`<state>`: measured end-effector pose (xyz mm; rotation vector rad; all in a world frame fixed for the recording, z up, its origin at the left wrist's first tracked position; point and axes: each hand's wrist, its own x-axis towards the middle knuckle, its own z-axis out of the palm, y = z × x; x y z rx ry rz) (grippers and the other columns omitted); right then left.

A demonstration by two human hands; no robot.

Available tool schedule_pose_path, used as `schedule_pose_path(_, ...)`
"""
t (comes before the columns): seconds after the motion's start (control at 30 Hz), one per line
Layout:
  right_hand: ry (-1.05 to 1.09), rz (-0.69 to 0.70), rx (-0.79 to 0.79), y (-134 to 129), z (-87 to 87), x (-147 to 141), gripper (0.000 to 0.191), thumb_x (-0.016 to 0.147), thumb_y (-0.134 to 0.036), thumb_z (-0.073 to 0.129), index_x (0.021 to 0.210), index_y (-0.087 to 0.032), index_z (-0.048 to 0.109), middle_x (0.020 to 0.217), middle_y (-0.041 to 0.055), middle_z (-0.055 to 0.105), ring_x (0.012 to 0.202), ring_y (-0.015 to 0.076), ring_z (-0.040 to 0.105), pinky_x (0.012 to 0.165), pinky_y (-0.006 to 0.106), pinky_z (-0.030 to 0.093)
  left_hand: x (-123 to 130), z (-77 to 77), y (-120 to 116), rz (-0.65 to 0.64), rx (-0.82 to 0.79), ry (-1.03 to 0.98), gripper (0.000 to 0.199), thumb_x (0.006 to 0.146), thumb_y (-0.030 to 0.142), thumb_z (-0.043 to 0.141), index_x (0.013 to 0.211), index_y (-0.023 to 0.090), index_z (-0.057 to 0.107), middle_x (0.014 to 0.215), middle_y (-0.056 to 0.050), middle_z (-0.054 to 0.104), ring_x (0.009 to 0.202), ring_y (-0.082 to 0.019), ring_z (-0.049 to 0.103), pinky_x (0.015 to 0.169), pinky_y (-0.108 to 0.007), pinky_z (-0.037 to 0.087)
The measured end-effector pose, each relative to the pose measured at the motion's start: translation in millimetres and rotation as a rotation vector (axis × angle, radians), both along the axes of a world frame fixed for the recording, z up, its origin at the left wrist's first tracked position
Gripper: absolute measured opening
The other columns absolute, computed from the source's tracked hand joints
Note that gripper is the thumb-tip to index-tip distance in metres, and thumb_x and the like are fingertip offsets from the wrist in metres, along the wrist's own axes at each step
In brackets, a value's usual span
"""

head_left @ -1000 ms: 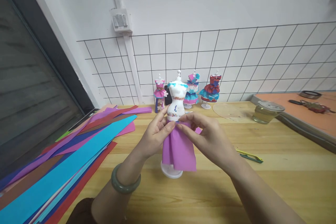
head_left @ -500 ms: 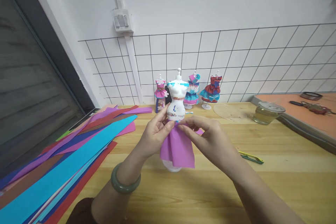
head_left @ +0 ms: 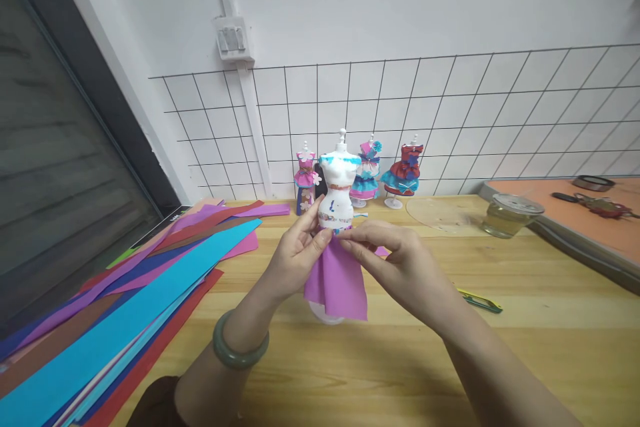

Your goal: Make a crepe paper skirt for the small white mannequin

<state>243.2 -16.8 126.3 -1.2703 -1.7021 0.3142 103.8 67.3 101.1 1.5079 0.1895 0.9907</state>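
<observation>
A small white dress form (head_left: 341, 177) stands upright on a round base, its torso marked with blue and brownish smudges. From its lower edge hangs a pleated piece of purple crepe paper (head_left: 343, 283). My left hand (head_left: 300, 250) is wrapped round the form's left side, its thumb pressing the top of the purple paper. On the other side, my right hand (head_left: 395, 257) pinches the upper right edge of that paper between thumb and forefinger, close to the form's lower rim. The form's stem is hidden behind the paper.
Strips of coloured crepe paper (head_left: 145, 320) spread across the left of the table. Behind stand dressed miniature forms, one in red and blue (head_left: 406, 170). To the right are a yellow-green cutter (head_left: 480, 301), a lidded cup (head_left: 507, 217) and an orange surface (head_left: 575, 227).
The purple paper's lower right corner has shifted slightly left, and the form has tilted or turned a touch. Both hands keep nearly the same place and grip.
</observation>
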Motion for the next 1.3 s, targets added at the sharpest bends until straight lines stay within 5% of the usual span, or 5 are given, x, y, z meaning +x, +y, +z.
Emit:
schedule_pose_path(0.27, 0.001, -0.09, 0.008, 3, -2.2, -1, 0.01, 0.083, -0.022, 0.053, 0.08, -0.021, 0.063, 0.07, -0.0009, 0.063, 0.063, 0.0122, 0.056, 0.057, 0.023, 0.043, 2, 0.7, -1, 0.005, 0.009, -0.002, 0.054, 0.084, 0.022, 0.05, 0.135, 0.024, 0.032, 0.142, -0.005, 0.032, 0.13, -0.024, 0.029, 0.107, -0.036, 0.028)
schedule_pose_path(0.77, 0.045, -0.116, 0.003, 9, -5.9, 1, 0.005, 0.081, -0.023, 0.054, 0.081, -0.019, 0.056, 0.073, 0.0013, 0.063, 0.065, 0.0132, 0.057, 0.058, 0.024, 0.043, 2, 2.1, -5, -0.01, -0.029, -0.009, 0.051, 0.084, 0.024, 0.051, 0.133, 0.024, 0.036, 0.138, -0.005, 0.039, 0.128, -0.024, 0.033, 0.105, -0.036, 0.03)
schedule_pose_path(1.3, 0.26, -0.079, -0.15, 21, -14.9, 6, 0.025, 0.074, -0.039, 0.062, 0.075, -0.019, 0.048, 0.063, -0.0019, 0.053, 0.054, 0.0104, 0.048, 0.05, 0.023, 0.04, 10, -2.3, -6, 0.148, -0.134, -0.009, 0.05, 0.077, 0.023, 0.059, 0.125, 0.019, 0.046, 0.122, -0.009, 0.056, 0.115, -0.022, 0.049, 0.095, -0.033, 0.04)
